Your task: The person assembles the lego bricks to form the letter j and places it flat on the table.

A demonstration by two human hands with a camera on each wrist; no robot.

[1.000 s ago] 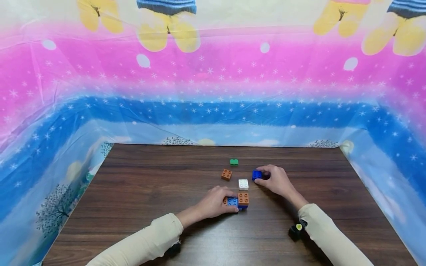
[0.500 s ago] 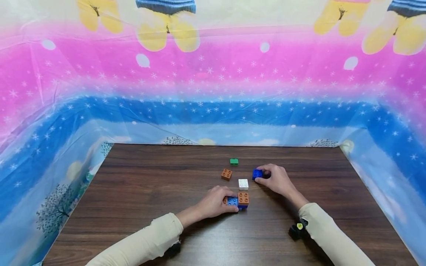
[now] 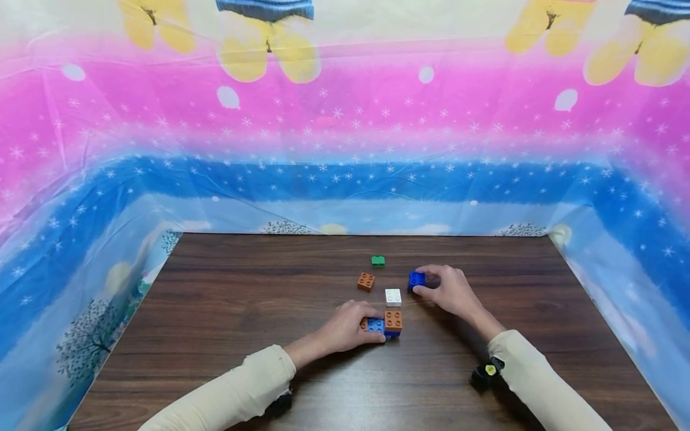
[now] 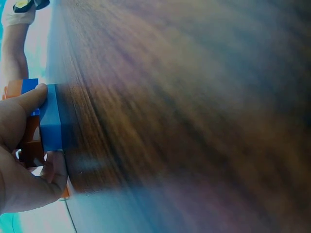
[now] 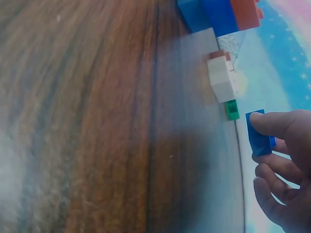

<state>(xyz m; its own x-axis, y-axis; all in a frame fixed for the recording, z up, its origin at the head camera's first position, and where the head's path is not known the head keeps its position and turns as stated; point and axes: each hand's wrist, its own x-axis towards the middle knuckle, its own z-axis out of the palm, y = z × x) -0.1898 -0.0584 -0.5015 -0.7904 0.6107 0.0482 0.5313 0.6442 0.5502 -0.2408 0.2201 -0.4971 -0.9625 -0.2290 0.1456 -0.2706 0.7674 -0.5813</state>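
Note:
My left hand (image 3: 345,328) grips a small stack of toy building bricks between thumb and fingers. A light blue brick (image 4: 51,124) lies at its bottom on the table. On top sit an orange brick (image 4: 31,145) and, at the right end, a dark blue brick (image 4: 30,84) capped by another orange brick (image 3: 393,319). Behind and to the right, my right hand (image 3: 451,290) pinches a dark blue square brick (image 3: 416,280) between thumb and fingers; its studs face up in the head view. The right wrist view shows the thumb on that brick's near side.
Just behind the stack stands a white brick (image 3: 393,297), a loose orange brick (image 3: 366,282) lies further back to the left, and a green brick (image 3: 378,261) is farthest. A printed cloth (image 3: 345,179) hangs along the back and sides of the wooden table (image 3: 242,287).
My right hand has raised the dark blue brick very slightly. The left hand and its stack stay in place; the head view has shifted a touch.

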